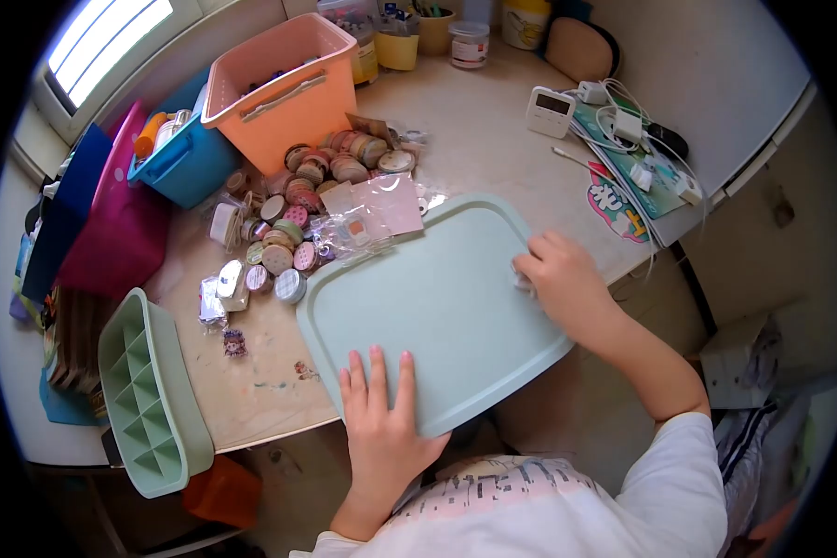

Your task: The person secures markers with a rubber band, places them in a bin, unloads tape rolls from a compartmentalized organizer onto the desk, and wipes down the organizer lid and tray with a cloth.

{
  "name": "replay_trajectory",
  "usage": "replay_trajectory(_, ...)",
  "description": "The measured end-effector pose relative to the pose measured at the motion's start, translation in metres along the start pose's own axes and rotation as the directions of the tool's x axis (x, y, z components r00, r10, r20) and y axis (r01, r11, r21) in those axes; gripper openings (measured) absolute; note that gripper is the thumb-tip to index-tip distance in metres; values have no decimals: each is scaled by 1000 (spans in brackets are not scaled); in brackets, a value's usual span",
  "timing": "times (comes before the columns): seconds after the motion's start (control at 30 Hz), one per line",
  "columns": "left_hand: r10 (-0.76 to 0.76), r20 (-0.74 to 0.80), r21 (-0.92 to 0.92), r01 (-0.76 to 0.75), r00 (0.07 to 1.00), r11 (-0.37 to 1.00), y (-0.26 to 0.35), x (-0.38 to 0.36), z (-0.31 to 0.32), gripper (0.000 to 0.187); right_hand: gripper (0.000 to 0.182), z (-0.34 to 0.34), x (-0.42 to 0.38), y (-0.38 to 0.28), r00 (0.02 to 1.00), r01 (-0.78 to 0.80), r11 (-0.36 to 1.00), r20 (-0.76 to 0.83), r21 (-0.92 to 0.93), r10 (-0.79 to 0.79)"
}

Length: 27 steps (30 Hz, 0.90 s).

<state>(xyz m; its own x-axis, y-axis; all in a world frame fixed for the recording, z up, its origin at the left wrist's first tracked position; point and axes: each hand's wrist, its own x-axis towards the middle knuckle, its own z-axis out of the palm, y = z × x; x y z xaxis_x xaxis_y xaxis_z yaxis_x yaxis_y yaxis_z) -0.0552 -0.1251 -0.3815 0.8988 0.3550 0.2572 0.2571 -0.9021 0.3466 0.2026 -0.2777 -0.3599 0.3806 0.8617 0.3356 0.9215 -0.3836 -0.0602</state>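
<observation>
A pale green lid (437,307) with a raised rim lies over the front edge of the table. Flat on its near left part rests my left hand (381,418), fingers spread, holding nothing. My right hand (560,284) is at the lid's right side, its fingers closed on a crumpled white wipe (523,279) pressed to the surface. Most of the wipe is hidden under the fingers. Past the lid's far left edge are a pile of washi tape rolls (298,219) and a clear plastic packet (353,231).
At left stands a green divided box (195,437). Behind the tapes are an orange bin (288,116), a blue basket (191,172) and a magenta bin (121,214). A white digital clock (551,112) and tangled white cables (628,126) lie at the right back.
</observation>
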Motion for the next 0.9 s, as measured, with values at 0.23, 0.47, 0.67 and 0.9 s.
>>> replay_trajectory(0.23,-1,14,18,1,1000,1000,0,0,0,84,13,-44,-51,-18,979,-52,992,200,112,29)
replay_trajectory(0.47,-14,18,0,14,1000,1000,0,-2,-2,84,12,35,47,18,987,45,998,-150,-42,-51)
replay_trajectory(0.67,-9,21,3,9,1000,1000,0,-3,-1,83,9,55,73,21,960,76,984,-257,-159,-116)
replay_trajectory(0.9,-6,-16,-1,6,1000,1000,-1,-2,2,83,10,20,10,-4,996,-36,958,-87,-283,12)
